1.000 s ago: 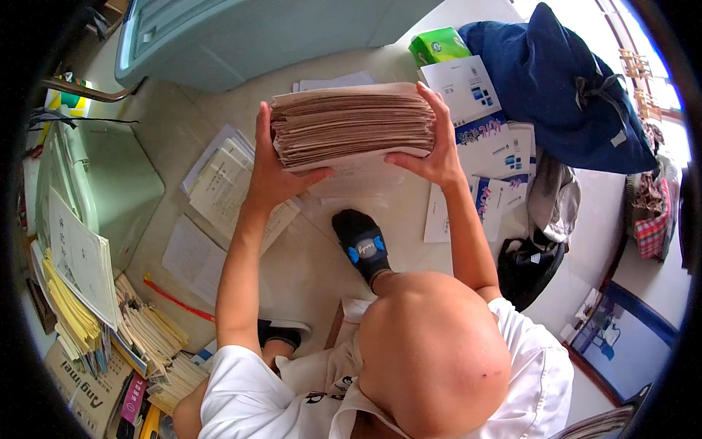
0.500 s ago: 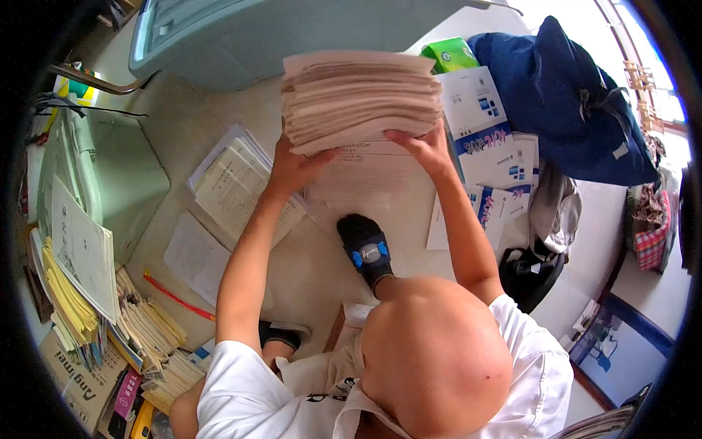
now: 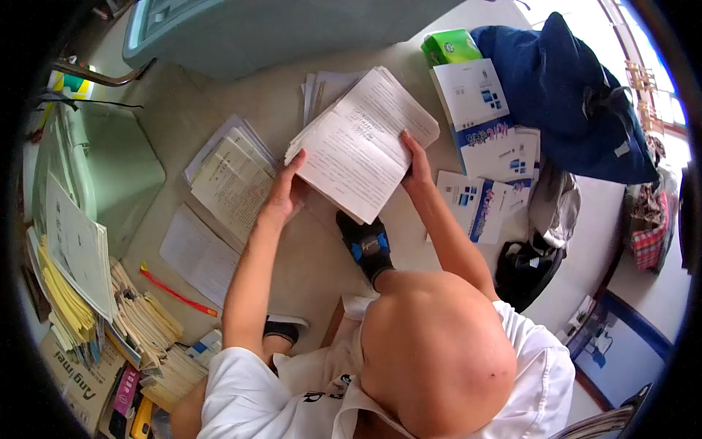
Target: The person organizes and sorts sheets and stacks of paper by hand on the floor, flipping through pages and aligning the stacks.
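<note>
A thick stack of printed papers [image 3: 365, 139] is held between both hands above the floor, its top sheet facing up and turned at an angle. My left hand [image 3: 284, 192] grips the stack's near left edge, thumb on top. On the right edge my right hand [image 3: 415, 162] has its thumb over the top sheet and its fingers partly hidden beneath. Behind the stack, more papers [image 3: 316, 95] lie on the floor. To the left rests a pile of printed sheets [image 3: 232, 186], with a loose sheet [image 3: 196, 252] nearer me. The stack hangs just beyond my black slipper [image 3: 368, 245].
A grey-blue plastic bin [image 3: 278, 36] stands at the back, a green bin [image 3: 117, 168] at the left. Booklets [image 3: 475, 95], a green packet [image 3: 450, 47] and a navy bag [image 3: 559, 110] lie right. Bundled papers [image 3: 146, 314] and a red strap [image 3: 179, 294] are at lower left.
The stack has tipped from edge-on to top sheet up, turned at an angle and come down nearer me. Both hands still hold it. Papers behind it now show.
</note>
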A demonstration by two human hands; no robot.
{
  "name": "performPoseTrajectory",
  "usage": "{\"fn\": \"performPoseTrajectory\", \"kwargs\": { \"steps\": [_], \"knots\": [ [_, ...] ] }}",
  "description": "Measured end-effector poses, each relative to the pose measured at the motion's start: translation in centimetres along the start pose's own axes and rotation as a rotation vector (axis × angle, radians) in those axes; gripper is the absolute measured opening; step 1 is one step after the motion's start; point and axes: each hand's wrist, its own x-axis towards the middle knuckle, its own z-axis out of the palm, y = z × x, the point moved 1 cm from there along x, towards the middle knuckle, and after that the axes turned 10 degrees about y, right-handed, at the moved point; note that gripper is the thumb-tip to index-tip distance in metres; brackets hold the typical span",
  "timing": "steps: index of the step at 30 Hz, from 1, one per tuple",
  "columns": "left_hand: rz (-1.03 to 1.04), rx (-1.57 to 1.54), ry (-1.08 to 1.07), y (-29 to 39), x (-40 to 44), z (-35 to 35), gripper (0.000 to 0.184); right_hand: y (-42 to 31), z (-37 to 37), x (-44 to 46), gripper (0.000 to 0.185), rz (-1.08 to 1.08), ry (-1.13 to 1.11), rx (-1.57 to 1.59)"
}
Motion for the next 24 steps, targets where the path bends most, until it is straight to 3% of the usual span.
{"fn": "performPoseTrajectory", "kwargs": {
  "steps": [2, 5, 8, 12, 14, 15, 17, 18, 19, 20, 22, 24],
  "knots": [
    [-0.021, -0.103, 0.201, -2.5, 0.4, 0.5, 0.082, 1.6, -1.6, -0.7, 0.064, 0.012, 0.028, 0.023],
    [0.186, 0.111, 0.210, -3.3, 0.6, 1.4, 0.067, 1.6, -4.3, -1.0, 0.066, 0.002, 0.005, 0.017],
    [0.305, 0.110, 0.175, -3.3, 0.9, 1.5, 0.061, -1.6, -6.6, -0.9, 0.066, -0.016, -0.081, 0.006],
    [0.186, 0.156, 0.159, -1.6, 2.0, 0.6, 0.058, -6.4, -7.4, 4.5, 0.070, -0.049, -0.081, -0.077],
    [0.179, 0.191, 0.145, -0.5, 3.0, 0.0, 0.058, -8.8, -6.6, 6.6, 0.086, -0.016, -0.193, -0.682],
    [0.173, 0.222, 0.135, -0.2, 3.3, -0.2, 0.059, -9.1, -5.9, 6.7, 0.086, -0.013, -0.192, -0.680],
    [0.141, 0.207, 0.099, -0.3, 3.5, 0.4, 0.064, -9.3, -2.9, 6.3, 0.102, -0.158, -0.053, -1.145],
    [0.197, 0.129, 0.131, -0.8, 3.4, 1.4, 0.067, -8.8, -1.2, 4.8, 0.111, -0.189, -0.022, -1.156],
    [0.255, 0.051, 0.162, -1.2, 3.5, 1.9, 0.070, -8.5, -0.7, 4.3, 0.111, -0.189, -0.025, -1.156],
    [0.186, 0.014, 0.104, -1.9, 4.8, 1.0, 0.075, -8.3, -0.4, 3.9, 0.109, -0.214, -0.052, -1.148],
    [0.261, 0.101, 0.114, -2.5, 5.9, 1.3, 0.075, -8.2, -0.9, 5.4, 0.107, -0.247, -0.081, -1.142],
    [0.375, 0.249, 0.127, -2.6, 5.8, 1.7, 0.074, -6.9, -3.5, 8.6, 0.090, -0.091, -0.263, -0.845]
  ]
}}
